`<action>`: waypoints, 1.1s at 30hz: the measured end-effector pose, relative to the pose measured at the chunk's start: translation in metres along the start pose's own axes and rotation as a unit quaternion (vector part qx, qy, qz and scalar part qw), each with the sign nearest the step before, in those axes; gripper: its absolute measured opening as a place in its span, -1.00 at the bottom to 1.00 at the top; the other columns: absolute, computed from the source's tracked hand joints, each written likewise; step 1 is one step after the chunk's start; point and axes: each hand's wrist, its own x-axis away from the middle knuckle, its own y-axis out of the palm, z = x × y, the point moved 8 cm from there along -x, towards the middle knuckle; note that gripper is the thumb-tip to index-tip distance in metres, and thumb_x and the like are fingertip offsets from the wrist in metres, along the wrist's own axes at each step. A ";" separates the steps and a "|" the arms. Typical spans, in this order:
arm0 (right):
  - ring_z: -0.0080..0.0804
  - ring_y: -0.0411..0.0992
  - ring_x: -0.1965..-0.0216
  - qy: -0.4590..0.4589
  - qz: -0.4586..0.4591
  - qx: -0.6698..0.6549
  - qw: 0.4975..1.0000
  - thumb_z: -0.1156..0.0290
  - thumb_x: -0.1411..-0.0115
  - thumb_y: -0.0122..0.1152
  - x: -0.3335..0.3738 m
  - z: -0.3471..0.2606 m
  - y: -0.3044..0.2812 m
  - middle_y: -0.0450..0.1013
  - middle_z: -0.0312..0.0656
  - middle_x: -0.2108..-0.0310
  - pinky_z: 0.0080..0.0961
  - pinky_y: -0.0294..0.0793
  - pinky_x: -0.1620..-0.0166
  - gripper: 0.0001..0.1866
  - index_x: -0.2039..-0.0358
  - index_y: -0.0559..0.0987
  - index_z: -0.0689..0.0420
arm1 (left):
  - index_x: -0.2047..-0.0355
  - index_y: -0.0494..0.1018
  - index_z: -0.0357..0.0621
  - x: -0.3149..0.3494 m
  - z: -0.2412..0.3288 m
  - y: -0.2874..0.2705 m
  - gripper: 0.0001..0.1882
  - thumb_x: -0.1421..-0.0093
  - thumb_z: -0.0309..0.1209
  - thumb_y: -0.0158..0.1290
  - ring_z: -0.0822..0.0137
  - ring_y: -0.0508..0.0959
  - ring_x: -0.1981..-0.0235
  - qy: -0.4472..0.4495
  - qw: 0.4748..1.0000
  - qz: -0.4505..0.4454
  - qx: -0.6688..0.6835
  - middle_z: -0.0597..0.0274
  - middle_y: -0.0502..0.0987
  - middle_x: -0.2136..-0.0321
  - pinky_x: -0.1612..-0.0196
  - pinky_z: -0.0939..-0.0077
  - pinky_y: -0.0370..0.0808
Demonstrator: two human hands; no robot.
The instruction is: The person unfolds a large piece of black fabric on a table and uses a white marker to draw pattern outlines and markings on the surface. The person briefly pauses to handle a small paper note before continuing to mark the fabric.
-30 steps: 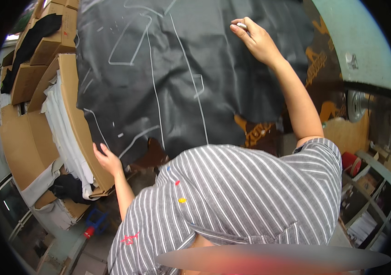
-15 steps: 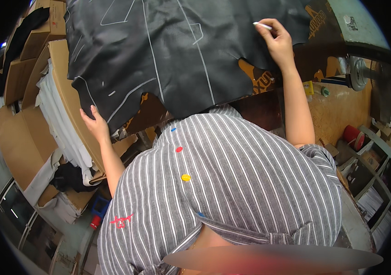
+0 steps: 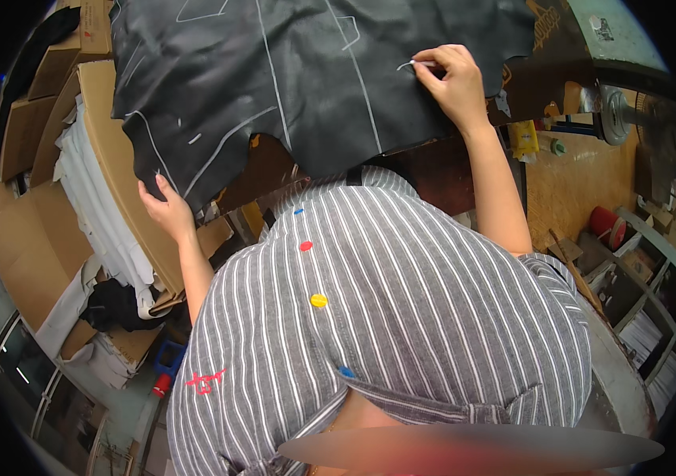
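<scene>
A large black leather hide [image 3: 219, 87] lies spread out in front of me, with several white lines drawn on it. My right hand [image 3: 455, 86] is closed in a pinch on a slim white marking stick [image 3: 427, 63]. Its tip is at the leather, beside a short curved white mark [image 3: 404, 66]. At the near left edge of the hide, my left hand [image 3: 168, 208] has its fingers apart, one of them over the leather. Whether any fingers reach under the edge I cannot tell.
A brown cardboard box [image 3: 104, 151] holding pale sheets [image 3: 92, 190] stands left of the hide. The dark table [image 3: 553, 89] shows orange patches at the right. Beyond the right forearm are a yellow object [image 3: 523, 139], a red spool [image 3: 607, 228] and shelving [image 3: 643, 337].
My right hand has moved left and slightly nearer with the stick, and a short white mark now shows at its tip. My left hand stays at the hide's edge.
</scene>
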 end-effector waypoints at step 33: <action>-0.71 0.48 0.40 0.204 0.189 -0.234 0.932 0.46 -0.19 0.35 0.101 0.029 -0.047 0.59 -0.34 0.40 -0.70 0.44 0.30 -0.85 0.24 0.64 0.21 | -0.30 0.11 -0.40 -0.002 -0.007 0.012 -0.25 -0.36 -0.01 -0.03 -0.07 0.21 -0.33 -0.017 0.998 -0.044 0.041 -0.25 0.17 -0.31 -0.36 0.15 0.12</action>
